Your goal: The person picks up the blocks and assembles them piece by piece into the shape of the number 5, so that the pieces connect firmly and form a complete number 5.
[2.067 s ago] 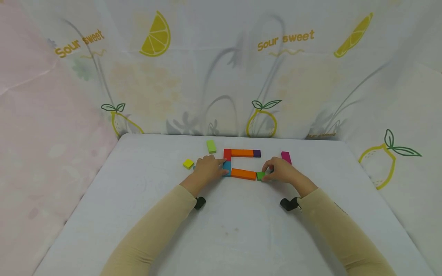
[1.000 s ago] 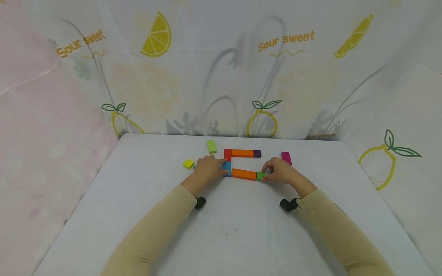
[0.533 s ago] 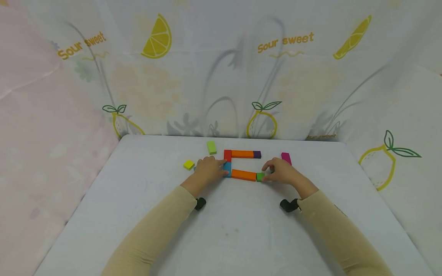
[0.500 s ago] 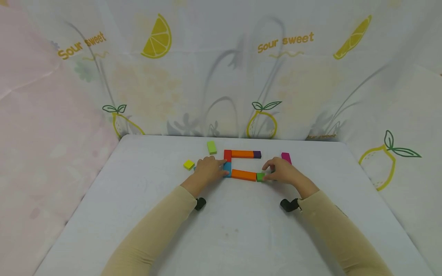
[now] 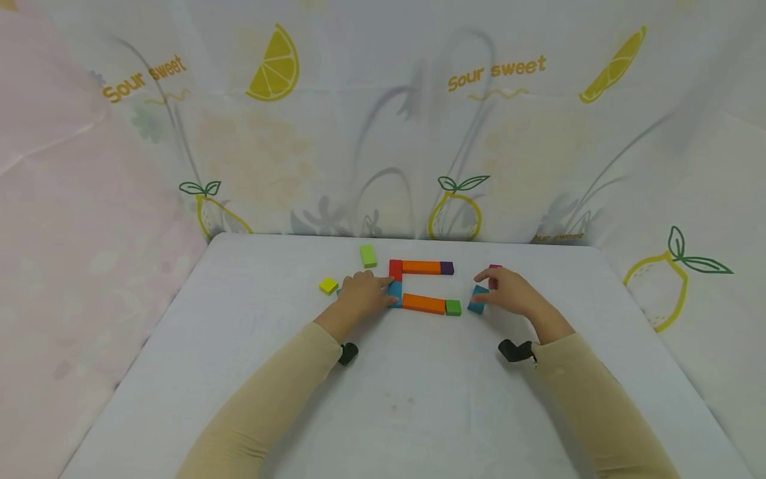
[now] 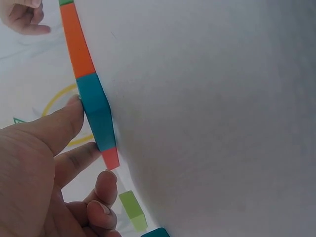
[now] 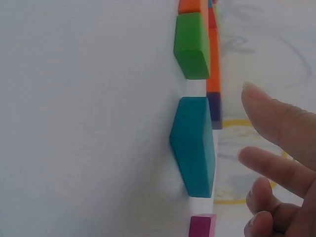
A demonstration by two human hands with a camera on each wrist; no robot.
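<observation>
Head view, with twelve o'clock straight away from the person: tan sleeves (image 5: 269, 392) come in at seven and five from the blocks, a black device (image 5: 516, 351) at the right wrist. Onto the table (image 5: 383, 419)! The green block (image 5: 453, 308) lies just beside the near orange bar (image 5: 423, 304), which is at its nine. At its three, slightly apart, there's the loose blue block (image 5: 477, 301), and the right hand (image 5: 509, 293) is right above it, fingers loose, holding nothing; right wrist view shows a gap between them. Across to the left hand (image 5: 361, 297): thumb and index finger extended, touching the second blue block (image 5: 395, 294), no grip. Yellow block (image 5: 328, 286) at that hand's ten. Farther out, the red block (image 5: 395, 269) sits at the second blue block's twelve, the far orange bar (image 5: 421, 267) and purple block (image 5: 447, 268) running off toward three. Magenta block (image 5: 495, 267), mostly hidden, one o'clock from the loose blue block. Farthest, the lime block (image 5: 368, 256), twelve from the left hand.
</observation>
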